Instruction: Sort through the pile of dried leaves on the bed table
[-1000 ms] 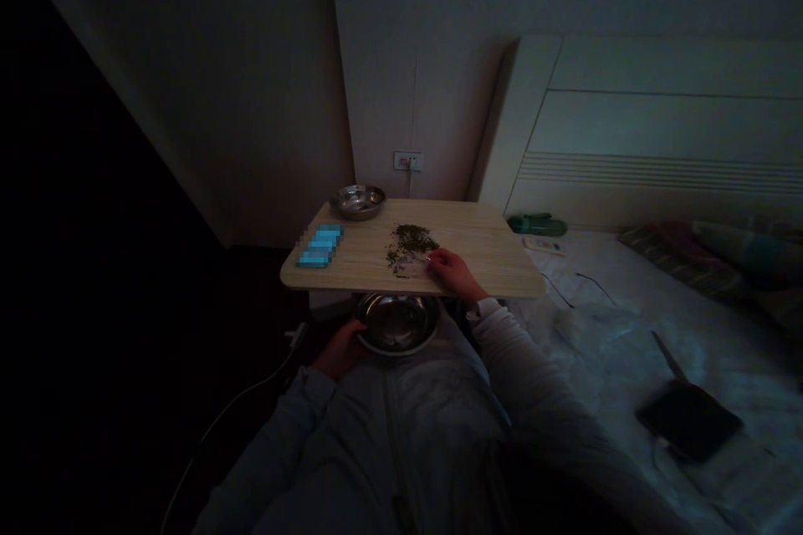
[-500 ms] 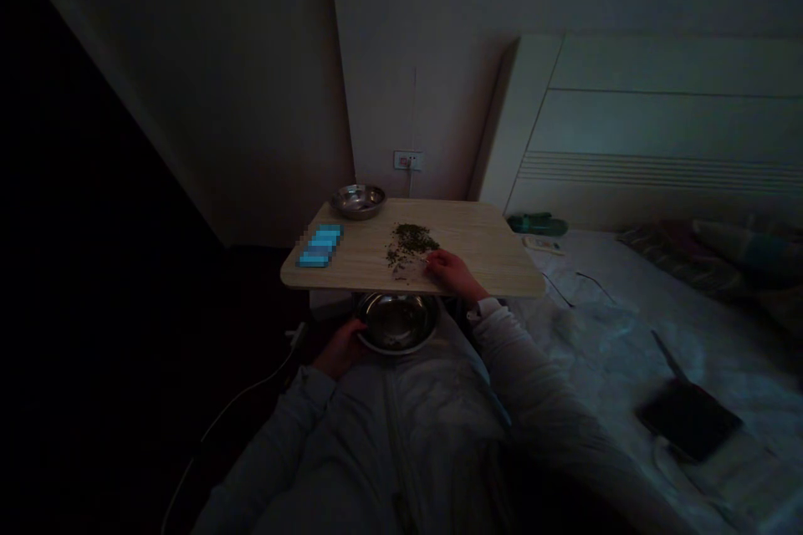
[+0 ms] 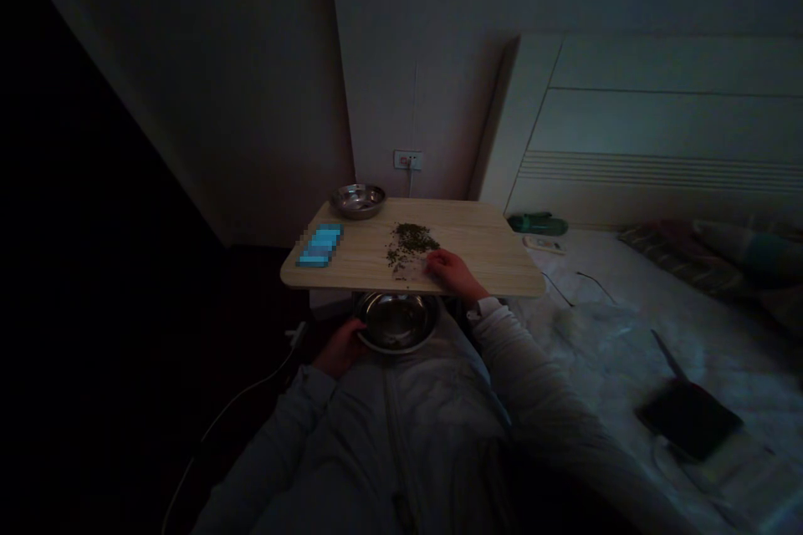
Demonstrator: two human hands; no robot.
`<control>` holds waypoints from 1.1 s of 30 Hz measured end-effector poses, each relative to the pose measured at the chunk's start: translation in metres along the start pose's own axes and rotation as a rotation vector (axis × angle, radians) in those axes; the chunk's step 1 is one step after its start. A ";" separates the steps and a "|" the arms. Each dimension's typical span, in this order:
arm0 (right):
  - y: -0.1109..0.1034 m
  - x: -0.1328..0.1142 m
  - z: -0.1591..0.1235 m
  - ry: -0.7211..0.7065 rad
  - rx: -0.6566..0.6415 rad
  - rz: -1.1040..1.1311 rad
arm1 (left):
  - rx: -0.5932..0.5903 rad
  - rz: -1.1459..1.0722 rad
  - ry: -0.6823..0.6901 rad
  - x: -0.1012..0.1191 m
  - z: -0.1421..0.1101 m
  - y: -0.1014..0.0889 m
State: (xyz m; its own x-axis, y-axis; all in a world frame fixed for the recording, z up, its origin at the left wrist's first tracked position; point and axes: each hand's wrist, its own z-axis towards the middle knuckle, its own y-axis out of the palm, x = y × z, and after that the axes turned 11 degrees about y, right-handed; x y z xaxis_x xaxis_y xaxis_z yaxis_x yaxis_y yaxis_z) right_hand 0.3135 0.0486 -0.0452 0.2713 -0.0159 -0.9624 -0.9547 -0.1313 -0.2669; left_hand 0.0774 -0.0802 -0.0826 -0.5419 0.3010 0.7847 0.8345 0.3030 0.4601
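Note:
My left hand [image 3: 342, 349] grips the left rim of a shiny metal bowl [image 3: 396, 347], which rests on my lap under the table's near edge. A few small specks show in that bowl. Over the light wooden tabletop [image 3: 483, 238] my right hand [image 3: 452, 274] lies at the near right of a loose pile of small green bits [image 3: 411, 238]. Its fingers are curled together, and what they hold, if anything, is too small to make out. Some bits lie scattered between the pile and the table's near edge.
A second metal bowl [image 3: 357, 211] stands at the table's back left corner, with a lit phone [image 3: 320, 246] in front of it. On the bed at right lie a green bottle [image 3: 539, 224], a pale remote [image 3: 544, 245] and a dark flat object [image 3: 690, 420]. A white cable [image 3: 242, 393] runs along the left.
My right hand's fingers have shifted slightly beside the scattered bits, a few of which lie differently near the table's edge. My left hand and the bowl stay in place.

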 end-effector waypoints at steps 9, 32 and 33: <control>-0.001 0.000 0.000 -0.029 0.030 -0.053 | -0.042 0.010 -0.004 -0.004 0.006 -0.006; -0.001 0.001 0.001 -0.010 0.064 -0.018 | -0.054 -0.006 -0.001 -0.003 0.003 -0.006; -0.001 0.000 0.002 -0.018 0.077 -0.015 | -0.059 -0.011 0.000 -0.003 0.003 -0.006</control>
State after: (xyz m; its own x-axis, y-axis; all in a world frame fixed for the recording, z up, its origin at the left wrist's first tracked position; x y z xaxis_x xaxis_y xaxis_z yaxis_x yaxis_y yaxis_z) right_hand 0.3145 0.0503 -0.0453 0.2840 0.0036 -0.9588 -0.9573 -0.0551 -0.2838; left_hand 0.0739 -0.0801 -0.0892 -0.5512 0.2976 0.7795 0.8329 0.2523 0.4926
